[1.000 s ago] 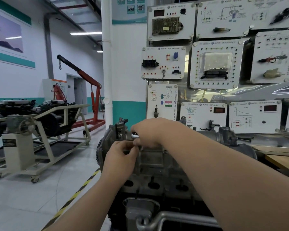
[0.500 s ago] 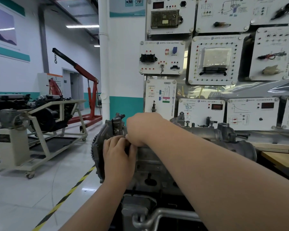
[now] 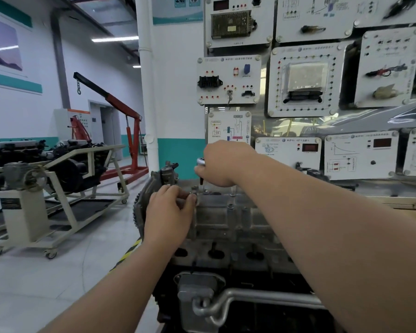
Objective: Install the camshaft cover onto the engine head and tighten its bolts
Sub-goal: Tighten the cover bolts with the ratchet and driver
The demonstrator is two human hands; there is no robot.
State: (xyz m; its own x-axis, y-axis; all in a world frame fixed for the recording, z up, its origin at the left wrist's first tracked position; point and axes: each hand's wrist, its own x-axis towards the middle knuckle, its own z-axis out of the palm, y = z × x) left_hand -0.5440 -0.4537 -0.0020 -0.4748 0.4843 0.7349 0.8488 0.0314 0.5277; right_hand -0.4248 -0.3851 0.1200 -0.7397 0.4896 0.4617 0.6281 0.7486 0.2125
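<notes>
The grey metal camshaft cover point(image 3: 228, 219) lies on top of the engine head point(image 3: 216, 255) in the middle of the view. My right hand point(image 3: 222, 164) grips a chrome ratchet point(image 3: 200, 162) whose dark bit points down toward the cover's far left end. My left hand point(image 3: 169, 212) rests at the cover's left end, its fingertips pinching a small bolt point(image 3: 192, 194) at the edge. A few bolts point(image 3: 230, 205) stand up from the cover. My right forearm hides the right part of the engine.
A toothed flywheel point(image 3: 137, 212) sits at the engine's left end. A silver pipe point(image 3: 228, 301) crosses the engine's near side. Training panels point(image 3: 303, 78) cover the wall behind. Engine stands point(image 3: 58, 188) and a red hoist point(image 3: 130, 131) stand on the left floor, beyond a yellow-black floor stripe point(image 3: 130, 251).
My right hand has lifted up and away from my left hand, raising the ratchet above the cover. My left hand stays at the cover's left end.
</notes>
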